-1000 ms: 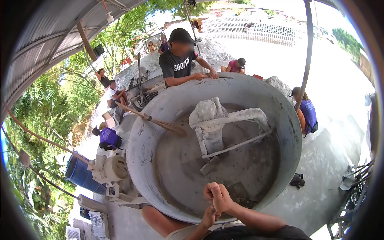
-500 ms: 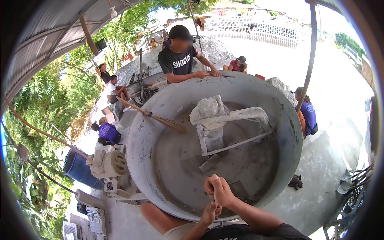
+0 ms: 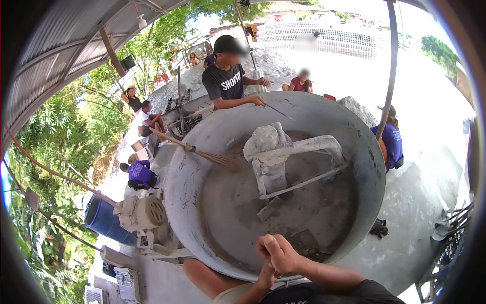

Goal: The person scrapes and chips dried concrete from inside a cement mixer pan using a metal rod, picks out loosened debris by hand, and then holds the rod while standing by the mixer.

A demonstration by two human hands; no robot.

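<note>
My right hand [image 3: 279, 253] is closed in a fist above the near rim of a large round metal drum [image 3: 183, 202]. Just below it, against it, is my left hand [image 3: 267, 276], its fingers curled and partly hidden. Whatever the two hands may hold is too small or covered to make out. Inside the drum stands a cement-crusted mixer post with a bent arm [image 3: 304, 148]. A flat paddle piece [image 3: 270, 208] lies low beside the post. The head of a stick broom [image 3: 215, 158] rests inside the drum's left wall, its handle over the rim.
Across the drum, a person in a black shirt [image 3: 225, 83] holds a thin rod over the rim. A motor [image 3: 147, 212] and blue barrel [image 3: 104, 220] stand at left. A pole [image 3: 393, 66] rises at right near a crouching person [image 3: 392, 144]. Others sit farther back.
The person across the drum has lifted one hand off the rim and now points a thin rod into the drum. My hands stay together with little change.
</note>
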